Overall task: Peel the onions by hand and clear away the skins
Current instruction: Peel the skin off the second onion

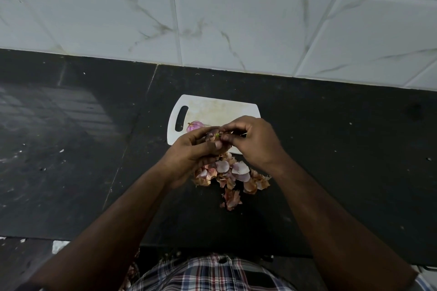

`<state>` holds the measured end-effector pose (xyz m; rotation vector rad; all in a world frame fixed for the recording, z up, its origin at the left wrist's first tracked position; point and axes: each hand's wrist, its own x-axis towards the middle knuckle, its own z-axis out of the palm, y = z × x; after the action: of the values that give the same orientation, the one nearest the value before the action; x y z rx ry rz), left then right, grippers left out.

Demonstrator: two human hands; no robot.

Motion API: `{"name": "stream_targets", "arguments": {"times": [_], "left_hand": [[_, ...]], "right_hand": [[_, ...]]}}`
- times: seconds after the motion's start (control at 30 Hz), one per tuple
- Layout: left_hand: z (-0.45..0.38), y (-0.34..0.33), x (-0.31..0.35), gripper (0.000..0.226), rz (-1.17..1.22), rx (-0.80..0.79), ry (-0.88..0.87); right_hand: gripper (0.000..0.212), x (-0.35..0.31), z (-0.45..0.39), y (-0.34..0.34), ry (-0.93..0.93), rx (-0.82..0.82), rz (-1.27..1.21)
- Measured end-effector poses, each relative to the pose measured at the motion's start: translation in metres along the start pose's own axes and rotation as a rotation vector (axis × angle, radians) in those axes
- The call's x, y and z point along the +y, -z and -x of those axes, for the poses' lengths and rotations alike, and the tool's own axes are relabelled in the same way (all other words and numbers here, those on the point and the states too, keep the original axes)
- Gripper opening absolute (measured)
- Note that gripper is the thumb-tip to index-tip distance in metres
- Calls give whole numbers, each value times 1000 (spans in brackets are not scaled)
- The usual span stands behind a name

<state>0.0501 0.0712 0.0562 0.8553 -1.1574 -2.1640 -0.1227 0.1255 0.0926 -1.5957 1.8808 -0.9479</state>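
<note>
Both hands, left (189, 151) and right (254, 139), pinch one onion (214, 136).

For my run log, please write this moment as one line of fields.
step: peeling | left hand: holds onion | right hand: pinches its skin | peeled onion: on cutting board | skins: piled on counter

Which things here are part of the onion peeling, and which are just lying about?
Part of the job:
- left hand and right hand, both holding the onion being peeled
- peeled onion on the board
- skins piled on the counter

Just there:
- wall tiles
- pale specks on the counter
</note>
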Motion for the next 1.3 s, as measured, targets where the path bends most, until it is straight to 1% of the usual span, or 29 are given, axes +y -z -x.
{"name": "stream_targets", "arguments": {"times": [0.07, 0.13, 0.27, 0.43, 0.5, 0.57, 0.63, 0.73, 0.8, 0.93, 1.0, 1.1, 1.2, 1.3], "left_hand": [[0, 0, 0, 42, 0, 9, -1], [0, 1, 0, 43, 8, 8, 1], [2, 7, -2, 49, 55, 7, 11], [6, 14, 0, 38, 116, -4, 15], [7, 15, 1, 41, 113, -6, 22], [6, 17, 0, 45, 109, -15, 23], [6, 17, 0, 49, 105, -23, 28], [5, 15, -2, 53, 108, -30, 14], [3, 14, -2, 55, 105, -34, -6], [4, 13, -2, 56, -29, 3, -53], [3, 12, -3, 55, -148, 26, -87], [2, 11, -6, 55, -292, 60, -146], [0, 9, -6, 55, -343, 86, -165], [-1, 7, -6, 55, -348, 85, -160]], "right_hand": [[15, -1, 0, -4, 32, 56, 7], [14, -1, 1, -8, 32, 66, -10], [15, 2, 3, -11, -30, 56, -11], [18, 17, 8, -5, -91, 14, 57], [15, 18, 10, -2, -96, 0, 73], [19, 14, 10, 2, -108, 3, 72], [27, 9, 9, 4, -120, 2, 3], [41, 2, 7, -1, -173, -51, -182], [39, 3, 6, -5, -200, -78, -247], [26, 8, 4, -6, -244, -66, -350], [23, 7, 4, -7, -233, -54, -299], [25, 2, 6, -12, -207, -17, -179], [22, -1, 7, -14, -182, 9, -100], [22, -3, 7, -15, -167, 25, -72]]}}
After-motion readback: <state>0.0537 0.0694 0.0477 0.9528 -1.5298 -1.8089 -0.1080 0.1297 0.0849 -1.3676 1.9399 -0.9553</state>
